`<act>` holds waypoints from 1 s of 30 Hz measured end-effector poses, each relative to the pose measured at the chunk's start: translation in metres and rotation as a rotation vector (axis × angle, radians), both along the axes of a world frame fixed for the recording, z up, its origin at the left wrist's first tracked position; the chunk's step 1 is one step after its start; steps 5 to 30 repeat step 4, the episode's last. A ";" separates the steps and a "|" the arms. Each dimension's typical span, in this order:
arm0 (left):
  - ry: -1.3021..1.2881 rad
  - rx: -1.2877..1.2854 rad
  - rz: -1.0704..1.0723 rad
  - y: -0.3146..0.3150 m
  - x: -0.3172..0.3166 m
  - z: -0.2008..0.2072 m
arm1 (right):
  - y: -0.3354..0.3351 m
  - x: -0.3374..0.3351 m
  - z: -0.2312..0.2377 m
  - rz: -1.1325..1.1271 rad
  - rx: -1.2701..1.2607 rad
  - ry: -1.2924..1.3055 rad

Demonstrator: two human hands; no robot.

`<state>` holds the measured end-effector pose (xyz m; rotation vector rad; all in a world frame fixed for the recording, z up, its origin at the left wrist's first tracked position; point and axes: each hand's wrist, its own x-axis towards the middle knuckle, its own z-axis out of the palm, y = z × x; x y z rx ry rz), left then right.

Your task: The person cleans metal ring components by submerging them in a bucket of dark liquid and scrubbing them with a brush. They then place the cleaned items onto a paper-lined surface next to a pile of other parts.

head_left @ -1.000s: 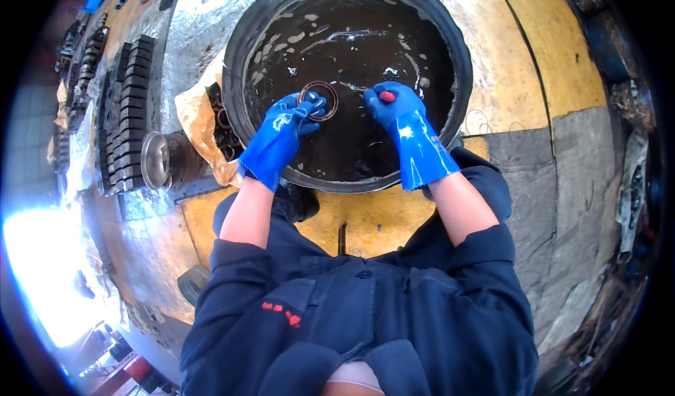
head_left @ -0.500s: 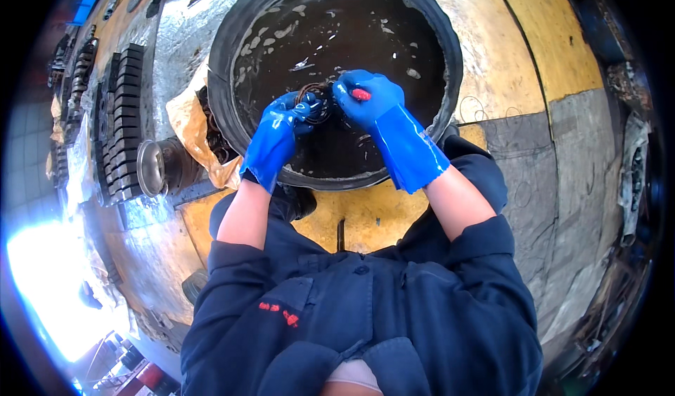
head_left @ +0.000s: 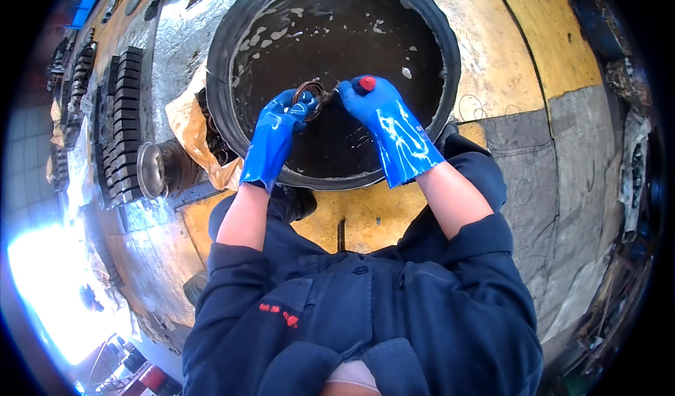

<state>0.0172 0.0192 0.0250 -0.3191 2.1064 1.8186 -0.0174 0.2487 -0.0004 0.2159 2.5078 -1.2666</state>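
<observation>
Both my hands wear wet blue rubber gloves and hang over a big round black tub (head_left: 223, 107) of dark liquid. In my left hand (head_left: 281, 118) is a dark brown metal ring (head_left: 316, 109), gripped by its near left side and tilted so its opening shows. My right hand (head_left: 376, 100) is closed round a tool that looks like a brush, with its red handle end (head_left: 368, 83) sticking up out of the fist. The brush's dark, fuzzy tip (head_left: 330, 92) is at the ring's right side; whether it touches is hard to tell.
Left of the tub lies a torn brown bag (head_left: 188, 125) with dark rings inside. A hollow metal cylinder (head_left: 152, 169) and long rows of dark metal blocks (head_left: 126, 122) stand farther left. Yellow and grey sheets (head_left: 517, 143) cover the floor at the right. My knees flank the tub's near rim.
The ring has turned in my left hand, so its opening shows more. My right hand has tilted and shifted slightly away from the ring, with the red handle end now pointing up more.
</observation>
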 end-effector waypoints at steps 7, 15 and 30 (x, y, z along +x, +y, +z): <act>-0.062 0.184 0.073 -0.002 -0.001 -0.001 | 0.007 0.000 0.001 -0.018 0.031 -0.177; -0.062 0.184 0.073 -0.002 -0.001 -0.001 | 0.007 0.000 0.001 -0.018 0.031 -0.177; -0.062 0.184 0.073 -0.002 -0.001 -0.001 | 0.007 0.000 0.001 -0.018 0.031 -0.177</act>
